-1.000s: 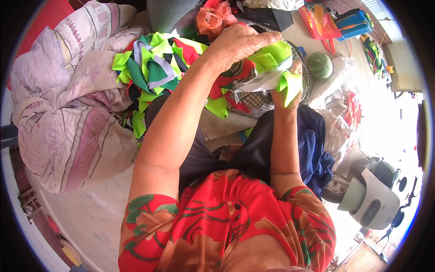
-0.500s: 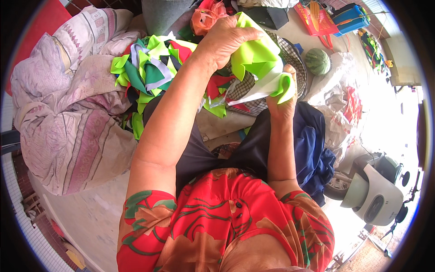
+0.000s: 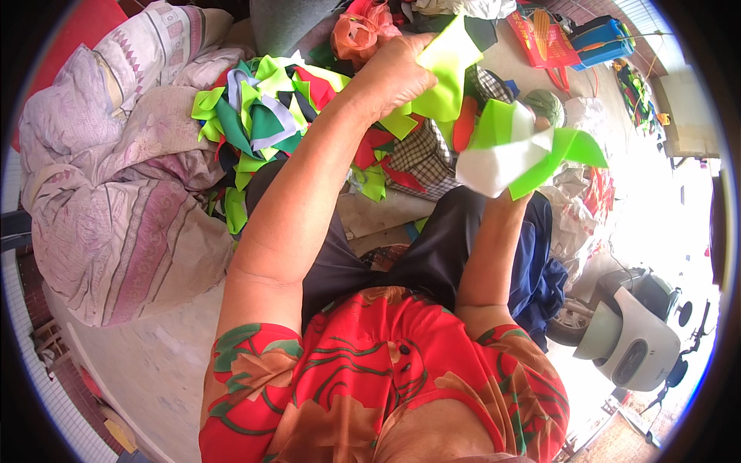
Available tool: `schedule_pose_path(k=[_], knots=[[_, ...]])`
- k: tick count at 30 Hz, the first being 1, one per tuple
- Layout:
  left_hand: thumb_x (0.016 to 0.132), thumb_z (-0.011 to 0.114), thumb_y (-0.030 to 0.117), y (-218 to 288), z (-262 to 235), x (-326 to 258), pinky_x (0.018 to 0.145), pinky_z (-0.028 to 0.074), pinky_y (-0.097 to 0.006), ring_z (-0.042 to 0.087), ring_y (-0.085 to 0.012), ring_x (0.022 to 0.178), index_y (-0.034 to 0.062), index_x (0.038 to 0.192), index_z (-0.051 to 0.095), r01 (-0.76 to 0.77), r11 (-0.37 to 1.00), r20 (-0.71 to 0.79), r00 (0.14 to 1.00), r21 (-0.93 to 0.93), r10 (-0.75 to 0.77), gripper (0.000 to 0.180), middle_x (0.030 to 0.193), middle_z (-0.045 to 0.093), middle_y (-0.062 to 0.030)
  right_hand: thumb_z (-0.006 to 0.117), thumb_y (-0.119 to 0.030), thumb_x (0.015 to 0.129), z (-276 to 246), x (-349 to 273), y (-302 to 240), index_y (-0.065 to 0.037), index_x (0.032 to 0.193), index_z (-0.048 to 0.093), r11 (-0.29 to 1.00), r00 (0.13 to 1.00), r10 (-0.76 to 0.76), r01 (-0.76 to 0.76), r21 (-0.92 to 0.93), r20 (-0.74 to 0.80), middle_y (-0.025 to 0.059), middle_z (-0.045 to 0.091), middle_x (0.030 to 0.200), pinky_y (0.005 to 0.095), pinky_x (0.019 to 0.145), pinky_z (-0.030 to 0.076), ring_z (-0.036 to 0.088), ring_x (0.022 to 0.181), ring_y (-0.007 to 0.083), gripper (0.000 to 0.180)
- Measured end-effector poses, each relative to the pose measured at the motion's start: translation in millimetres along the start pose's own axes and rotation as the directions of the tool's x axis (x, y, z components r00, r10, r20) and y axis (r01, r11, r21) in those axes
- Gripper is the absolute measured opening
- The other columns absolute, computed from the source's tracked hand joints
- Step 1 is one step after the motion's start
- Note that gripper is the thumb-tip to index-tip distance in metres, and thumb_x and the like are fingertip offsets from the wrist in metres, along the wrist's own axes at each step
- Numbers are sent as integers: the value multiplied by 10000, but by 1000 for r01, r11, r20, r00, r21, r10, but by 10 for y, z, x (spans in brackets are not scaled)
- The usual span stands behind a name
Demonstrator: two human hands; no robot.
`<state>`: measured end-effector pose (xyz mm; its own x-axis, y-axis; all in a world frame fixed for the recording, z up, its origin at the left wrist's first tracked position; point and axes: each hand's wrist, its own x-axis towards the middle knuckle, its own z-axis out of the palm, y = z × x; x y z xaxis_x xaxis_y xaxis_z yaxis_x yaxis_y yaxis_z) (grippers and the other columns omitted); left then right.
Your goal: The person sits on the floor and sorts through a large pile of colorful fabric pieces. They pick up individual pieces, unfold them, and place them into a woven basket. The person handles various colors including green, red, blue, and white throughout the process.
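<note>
My left hand point(image 3: 395, 75) is closed on a lime-green cloth piece point(image 3: 451, 73), its thumb and fingers pinching the near edge. Off to the right, my right hand point(image 3: 542, 122) grips a white and green cloth piece point(image 3: 498, 163), which hides most of the fingers and is blurred by motion. Between my two hands there is a gap. Beside my left forearm lies a heap of cloth scraps point(image 3: 255, 116) in lime, dark green, grey and red. A black-and-white checked cloth point(image 3: 421, 154) sits below my hands, with red and lime scraps against it.
At the left is a large bundle of patterned pale cloth point(image 3: 131, 193). A watermelon point(image 3: 546, 102), partly hidden, and white plastic bags point(image 3: 571, 216) lie to the right. A red bag point(image 3: 540, 38) is at the far right, and a grey-white scooter-like machine point(image 3: 633, 336) stands at the lower right.
My right hand has moved right, carrying the white and green cloth piece away from the lime one. The left hand has shifted slightly right and keeps its lime piece.
</note>
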<state>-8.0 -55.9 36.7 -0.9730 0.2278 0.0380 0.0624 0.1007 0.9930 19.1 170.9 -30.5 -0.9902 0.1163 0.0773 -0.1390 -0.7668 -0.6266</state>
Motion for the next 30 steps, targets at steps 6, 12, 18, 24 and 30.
schedule_pose_path(k=[6,12,18,24,30], knots=[[745,502,-70,102,145,-98,803,463,-227,611,-99,862,69,1257,552,169,962,288,952,-215,-103,532,1020,656,-48,624,-64,863,438,19,7,2,955,609,641,962,-251,251,-726,111,4,598,845,209,703,441,532,762,74,114],[849,526,91,-18,189,-74,789,466,-219,603,-76,880,27,1216,570,218,883,376,925,-416,-51,375,1019,652,-37,601,-167,903,353,-56,64,-19,922,626,646,978,-206,164,-746,37,-18,599,781,171,582,410,514,664,31,151],[863,635,265,96,133,-77,740,480,-222,617,-73,813,11,1156,598,334,815,409,903,-473,-133,390,965,664,-38,621,-221,893,370,-98,69,-10,899,620,776,993,-103,41,-629,-63,-3,607,737,180,548,415,518,615,46,212],[839,624,119,2,150,-63,740,481,-220,631,-90,808,-6,1147,596,202,921,398,916,-333,-57,334,953,671,-48,532,-273,940,381,-99,94,5,1019,565,906,992,-56,4,-424,-111,78,627,918,255,668,495,602,767,131,291],[825,618,103,-1,52,-34,758,468,-214,630,-96,819,-15,1133,599,209,936,339,935,-284,-106,330,959,672,-53,461,-245,965,197,-58,41,18,1144,506,964,992,26,-58,-259,-126,135,607,1043,338,789,528,625,898,217,320]])
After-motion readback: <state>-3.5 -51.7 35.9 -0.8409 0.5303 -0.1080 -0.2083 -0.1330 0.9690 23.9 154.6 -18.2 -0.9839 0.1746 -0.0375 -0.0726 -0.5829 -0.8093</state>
